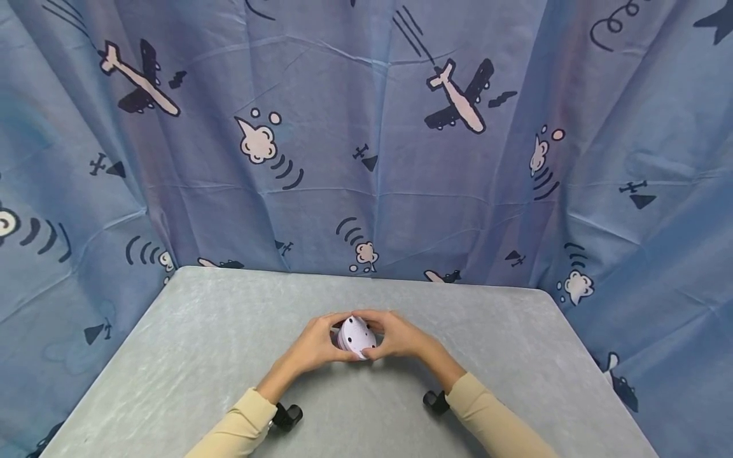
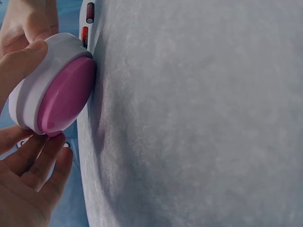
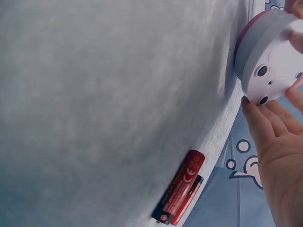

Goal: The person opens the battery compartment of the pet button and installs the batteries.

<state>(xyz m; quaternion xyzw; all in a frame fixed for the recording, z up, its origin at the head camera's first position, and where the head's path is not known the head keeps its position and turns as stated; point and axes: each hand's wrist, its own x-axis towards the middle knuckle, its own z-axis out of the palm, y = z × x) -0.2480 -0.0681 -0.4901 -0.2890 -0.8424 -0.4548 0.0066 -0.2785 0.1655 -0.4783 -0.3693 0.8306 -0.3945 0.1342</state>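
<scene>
A round white push button (image 1: 356, 334) is held between both hands at the middle of the table. Its pink domed top (image 2: 68, 97) faces the tabletop side in the left wrist view. On its white underside (image 3: 279, 61), several dark round feet and small holes show. My left hand (image 1: 317, 345) grips one side with thumb and fingers, and my right hand (image 1: 399, 334) grips the other. Whether the button touches the table cannot be told. Two red and black batteries (image 3: 183, 184) lie side by side on the table in the right wrist view.
The pale grey table (image 1: 240, 331) spreads around the hands. Behind it hangs a blue curtain (image 1: 321, 159) printed with planes and clouds. A black wrist camera (image 1: 287, 416) sits under the left sleeve, and another camera (image 1: 436, 402) under the right one.
</scene>
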